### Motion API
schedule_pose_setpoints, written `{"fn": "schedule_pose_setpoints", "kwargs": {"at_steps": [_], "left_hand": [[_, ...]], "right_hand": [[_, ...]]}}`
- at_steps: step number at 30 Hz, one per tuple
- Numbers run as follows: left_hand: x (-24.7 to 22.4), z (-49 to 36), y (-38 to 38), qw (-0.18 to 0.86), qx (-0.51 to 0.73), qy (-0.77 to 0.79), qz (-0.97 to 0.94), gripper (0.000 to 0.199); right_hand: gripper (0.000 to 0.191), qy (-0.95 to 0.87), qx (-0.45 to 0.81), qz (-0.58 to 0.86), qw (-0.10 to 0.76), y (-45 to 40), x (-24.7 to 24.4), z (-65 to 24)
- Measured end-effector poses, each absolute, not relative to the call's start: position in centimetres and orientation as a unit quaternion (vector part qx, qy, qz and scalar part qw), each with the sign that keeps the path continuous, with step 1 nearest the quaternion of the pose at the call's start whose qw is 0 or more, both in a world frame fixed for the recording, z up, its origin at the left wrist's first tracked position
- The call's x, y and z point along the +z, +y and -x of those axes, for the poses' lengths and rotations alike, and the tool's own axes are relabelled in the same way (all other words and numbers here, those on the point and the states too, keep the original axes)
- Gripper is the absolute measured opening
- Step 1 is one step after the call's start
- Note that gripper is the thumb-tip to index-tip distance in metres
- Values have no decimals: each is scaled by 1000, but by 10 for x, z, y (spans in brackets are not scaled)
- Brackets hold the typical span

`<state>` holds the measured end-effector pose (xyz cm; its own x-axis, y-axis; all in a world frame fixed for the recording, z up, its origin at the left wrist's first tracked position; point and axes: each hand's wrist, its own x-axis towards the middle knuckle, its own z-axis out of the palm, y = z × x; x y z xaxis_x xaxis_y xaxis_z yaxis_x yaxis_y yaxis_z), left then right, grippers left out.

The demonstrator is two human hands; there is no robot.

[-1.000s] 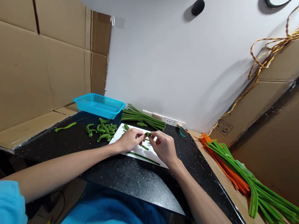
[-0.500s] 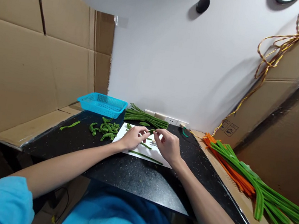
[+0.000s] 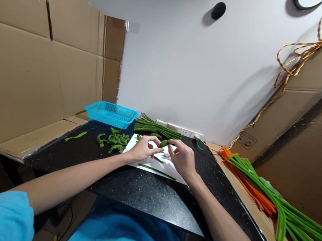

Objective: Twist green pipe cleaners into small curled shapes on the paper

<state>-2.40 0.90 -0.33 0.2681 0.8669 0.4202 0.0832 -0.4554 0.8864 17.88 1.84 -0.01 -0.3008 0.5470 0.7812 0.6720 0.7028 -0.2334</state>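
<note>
Over the white sheet (image 3: pixel 124 152), a small dark green fuzzy piece (image 3: pixel 163 143) is held between my two hands. My left hand (image 3: pixel 143 149) grips its left side between thumb and fingers. The fingertips of my right hand (image 3: pixel 183 157) pinch its right end. A long green stem (image 3: pixel 157 172) lies across the front of the sheet, with a shorter one (image 3: pixel 158 159) behind it. Pliers or scissors (image 3: pixel 166 156) lie partly hidden beside my right hand. Several curled green pieces (image 3: pixel 117 140) are heaped left of the sheet.
A blue basket (image 3: pixel 111 114) stands at the back left, beside a bundle of dark green stems (image 3: pixel 158 128). Bright green (image 3: pixel 272 192) and orange stems (image 3: pixel 259 196) lie on cardboard at the right. Cardboard walls (image 3: pixel 65 67) flank the black table (image 3: pixel 142 195).
The green piece between my fingers has turned and now shows a broader, oval side. My left fingers have opened a little around it. The view has shifted slightly.
</note>
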Motion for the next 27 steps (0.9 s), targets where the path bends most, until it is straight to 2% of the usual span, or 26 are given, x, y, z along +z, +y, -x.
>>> {"fn": "schedule_pose_setpoints", "kwargs": {"at_steps": [15,27], "left_hand": [[-6,23,13,408,496,308,-702,48],[-1,23,8,417,499,315,-692,50]], "right_hand": [[23,-813,-74,388,427,18,-3,-177],[20,-806,-81,398,431,14,1,-178]]}}
